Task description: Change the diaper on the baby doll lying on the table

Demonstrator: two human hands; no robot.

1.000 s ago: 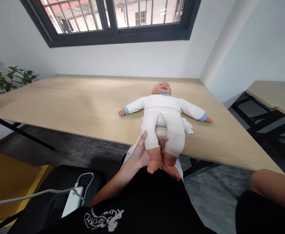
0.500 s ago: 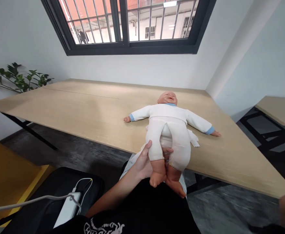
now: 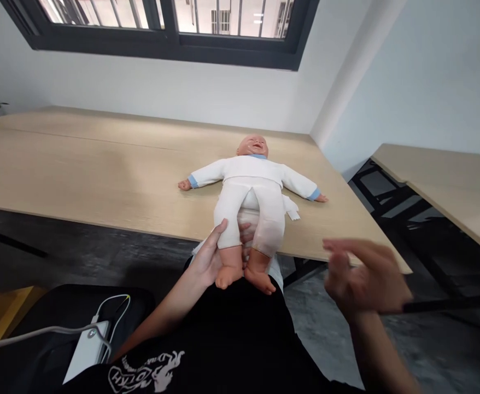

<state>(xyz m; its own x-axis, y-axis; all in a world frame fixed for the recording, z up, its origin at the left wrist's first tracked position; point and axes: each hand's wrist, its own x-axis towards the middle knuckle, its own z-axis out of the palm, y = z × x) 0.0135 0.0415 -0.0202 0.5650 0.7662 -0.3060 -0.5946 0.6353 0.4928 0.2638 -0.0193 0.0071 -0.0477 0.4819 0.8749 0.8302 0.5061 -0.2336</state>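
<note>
A baby doll (image 3: 253, 178) in a white top with blue collar and cuffs and white trousers lies on its back, its arms spread. Its head points toward the wall and its lower legs hang over the table's near edge. My left hand (image 3: 211, 257) is wrapped round one leg, thumb on the outer side and fingers showing between the legs. Under the doll lies a white diaper (image 3: 292, 208), one tab spread on the table. My right hand (image 3: 365, 276) is raised to the right of the legs, apart from the doll and smeared by motion.
The wooden table (image 3: 133, 180) stands against the wall below a barred window (image 3: 223, 22). At lower left, a white power bank (image 3: 87, 350) with cables lies on a black chair (image 3: 137, 298). A second table (image 3: 449, 175) stands at the right.
My right hand has come up from the lower right edge toward the doll's legs. My left hand keeps its hold on the leg. The view has turned right and down.
</note>
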